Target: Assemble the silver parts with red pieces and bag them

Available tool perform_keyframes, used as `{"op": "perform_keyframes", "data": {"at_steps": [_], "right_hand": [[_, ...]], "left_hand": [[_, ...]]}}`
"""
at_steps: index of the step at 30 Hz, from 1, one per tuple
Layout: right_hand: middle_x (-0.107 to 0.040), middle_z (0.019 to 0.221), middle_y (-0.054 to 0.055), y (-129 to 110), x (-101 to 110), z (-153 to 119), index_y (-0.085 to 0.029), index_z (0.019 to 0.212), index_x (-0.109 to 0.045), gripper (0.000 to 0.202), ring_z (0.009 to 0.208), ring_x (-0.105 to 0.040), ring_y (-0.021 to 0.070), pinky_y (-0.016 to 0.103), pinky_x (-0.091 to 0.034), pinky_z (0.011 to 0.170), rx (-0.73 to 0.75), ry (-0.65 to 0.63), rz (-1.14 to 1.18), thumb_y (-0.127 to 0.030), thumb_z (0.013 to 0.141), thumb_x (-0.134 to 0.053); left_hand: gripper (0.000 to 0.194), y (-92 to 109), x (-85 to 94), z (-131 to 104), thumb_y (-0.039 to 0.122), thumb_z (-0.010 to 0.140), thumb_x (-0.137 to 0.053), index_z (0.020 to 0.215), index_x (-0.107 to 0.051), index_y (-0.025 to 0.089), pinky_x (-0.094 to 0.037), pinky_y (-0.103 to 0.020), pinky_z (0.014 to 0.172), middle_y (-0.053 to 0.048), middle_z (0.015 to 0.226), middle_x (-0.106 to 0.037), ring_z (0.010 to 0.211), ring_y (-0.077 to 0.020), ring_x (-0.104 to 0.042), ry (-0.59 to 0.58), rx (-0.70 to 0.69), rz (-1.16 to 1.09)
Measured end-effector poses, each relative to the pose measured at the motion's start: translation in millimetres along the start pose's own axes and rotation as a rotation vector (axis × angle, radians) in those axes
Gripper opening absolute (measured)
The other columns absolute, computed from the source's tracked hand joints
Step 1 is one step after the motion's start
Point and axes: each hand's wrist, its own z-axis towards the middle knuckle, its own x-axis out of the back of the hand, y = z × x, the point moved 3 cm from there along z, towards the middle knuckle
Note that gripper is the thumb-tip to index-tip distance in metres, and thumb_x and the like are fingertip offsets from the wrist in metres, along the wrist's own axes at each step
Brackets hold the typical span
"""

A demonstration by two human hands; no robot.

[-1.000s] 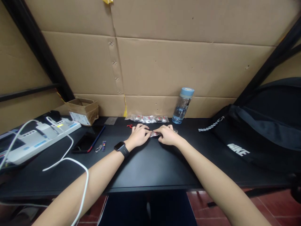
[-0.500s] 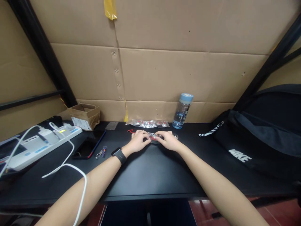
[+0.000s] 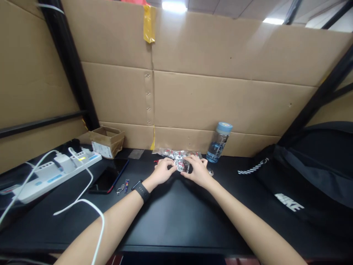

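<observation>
A small clear plastic packet (image 3: 180, 166) with a round silver-and-red piece inside is between my hands, its face toward me. My left hand (image 3: 162, 172) pinches its left edge with thumb and fingertips. On the right side, my right hand (image 3: 199, 172) curves around it, thumb at the lower edge and fingers at the upper one. Behind them lies a row of similar clear packets (image 3: 168, 151) with round silver-and-red pieces. A bit of red cord (image 3: 156, 161) shows beside my left fingers. Another shiny round piece (image 3: 210, 172) lies by my right hand, partly covered.
A water bottle (image 3: 219, 142) stands at the back right, near a black backpack (image 3: 309, 180). To the left are a cardboard box (image 3: 107, 141), a tablet-like device (image 3: 109, 176), a keyring (image 3: 121, 188) and a power strip (image 3: 57, 176). A white cable (image 3: 100, 217) crosses my left forearm.
The camera view has tilted upward. The packet has turned its face toward me and stands nearer the back row. My right thumb and fingers have spread farther apart around it.
</observation>
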Motion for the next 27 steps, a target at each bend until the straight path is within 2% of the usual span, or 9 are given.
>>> {"op": "perform_keyframes", "data": {"at_steps": [6,12,15,18,22,25,27], "right_hand": [[-0.069,0.125,0.010,-12.5,-3.4,32.3,-0.026,0.123,-0.066,0.046,0.114,-0.057,0.0321,0.046,-0.027,0.096,0.153,-0.008,-0.111,-0.039,0.079,-0.074],[-0.071,0.116,0.009,-7.2,-17.6,72.2,-0.026,0.118,-0.068,0.044,0.108,-0.057,0.0304,0.043,-0.025,0.092,0.138,-0.027,-0.124,-0.037,0.076,-0.075],[-0.071,0.114,0.009,3.0,-26.9,94.3,-0.026,0.116,-0.069,0.041,0.108,-0.056,0.0305,0.042,-0.025,0.091,0.090,-0.061,-0.149,-0.036,0.076,-0.074],[-0.072,0.112,0.008,10.7,-36.7,110.4,-0.026,0.117,-0.068,0.041,0.108,-0.056,0.0296,0.040,-0.026,0.089,0.077,-0.115,-0.164,-0.033,0.077,-0.075],[-0.072,0.112,0.008,14.4,-49.8,115.8,-0.026,0.115,-0.069,0.033,0.108,-0.056,0.0282,0.040,-0.028,0.089,0.086,-0.140,-0.189,-0.029,0.083,-0.074],[-0.068,0.126,0.008,14.9,-53.6,111.2,-0.030,0.114,-0.071,0.027,0.116,-0.054,0.0293,0.043,-0.031,0.091,0.097,-0.118,-0.202,-0.029,0.087,-0.072],[-0.065,0.132,0.008,16.9,-49.0,106.1,-0.030,0.114,-0.072,0.025,0.120,-0.052,0.0303,0.045,-0.032,0.093,0.085,-0.093,-0.186,-0.032,0.089,-0.070]], "left_hand": [[0.020,0.2,14.4,-1.7,0.040,0.095,-0.058,0.097,-0.073,0.026,-0.041,-0.046,0.102,-0.003,0.128,-0.067,0.124,-0.0289,-0.052,0.061,0.141,0.090],[0.027,-11.6,31.6,3.9,0.044,0.096,-0.054,0.094,-0.077,0.030,-0.041,-0.048,0.098,-0.003,0.123,-0.069,0.121,-0.0311,-0.053,0.095,0.241,0.125],[0.020,-19.6,49.7,5.7,0.036,0.093,-0.058,0.091,-0.077,0.030,-0.040,-0.047,0.097,-0.004,0.119,-0.069,0.119,-0.0307,-0.052,0.163,0.238,0.221],[0.017,-29.0,77.6,6.8,0.028,0.091,-0.060,0.098,-0.075,0.029,-0.040,-0.046,0.098,-0.006,0.118,-0.068,0.119,-0.0295,-0.051,0.321,0.243,0.298],[0.018,-46.9,111.8,7.1,0.026,0.090,-0.058,0.100,-0.072,0.028,-0.042,-0.046,0.095,-0.006,0.118,-0.068,0.118,-0.0311,-0.052,0.465,0.326,0.348],[0.017,-59.4,120.9,7.3,0.026,0.088,-0.058,0.099,-0.072,0.028,-0.043,-0.046,0.092,-0.007,0.118,-0.068,0.118,-0.0333,-0.053,0.440,0.371,0.379],[0.018,-63.0,117.3,8.1,0.024,0.088,-0.058,0.100,-0.071,0.027,-0.043,-0.045,0.091,-0.007,0.116,-0.069,0.115,-0.0319,-0.056,0.366,0.316,0.396]]}}
